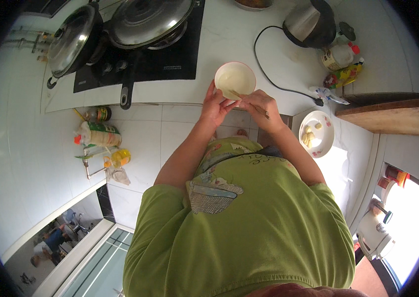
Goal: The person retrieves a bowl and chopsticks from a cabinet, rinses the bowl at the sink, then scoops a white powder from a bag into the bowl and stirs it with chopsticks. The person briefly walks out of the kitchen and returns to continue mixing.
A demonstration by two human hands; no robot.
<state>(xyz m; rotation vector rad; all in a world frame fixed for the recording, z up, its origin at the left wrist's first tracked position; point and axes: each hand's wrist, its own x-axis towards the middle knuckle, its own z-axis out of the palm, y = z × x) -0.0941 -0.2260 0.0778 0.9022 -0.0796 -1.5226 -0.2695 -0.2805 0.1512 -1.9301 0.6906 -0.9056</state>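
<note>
My left hand (215, 105) grips the near left side of a white bowl (234, 72) with a pink rim, at the front edge of the counter. Pale, whitish contents (236, 82) lie inside it. In my right hand (261, 107) is a pair of wooden chopsticks (260, 110), or a similar thin wooden utensil. Its tip slants down into the bowl's contents. Off to the right, a white floral plate (322, 143) holds several pale peeled pieces (309, 137) that look like garlic cloves.
A black gas hob (157, 68) carries a lidded pan (150, 22) and a lidded pot (72, 41). The pan's handle (126, 92) juts past the counter edge. An electric kettle (308, 24), a cord (256, 48), a bottle (339, 55) and packets (345, 76) stand right. Oil jugs (100, 134) stand low on the left.
</note>
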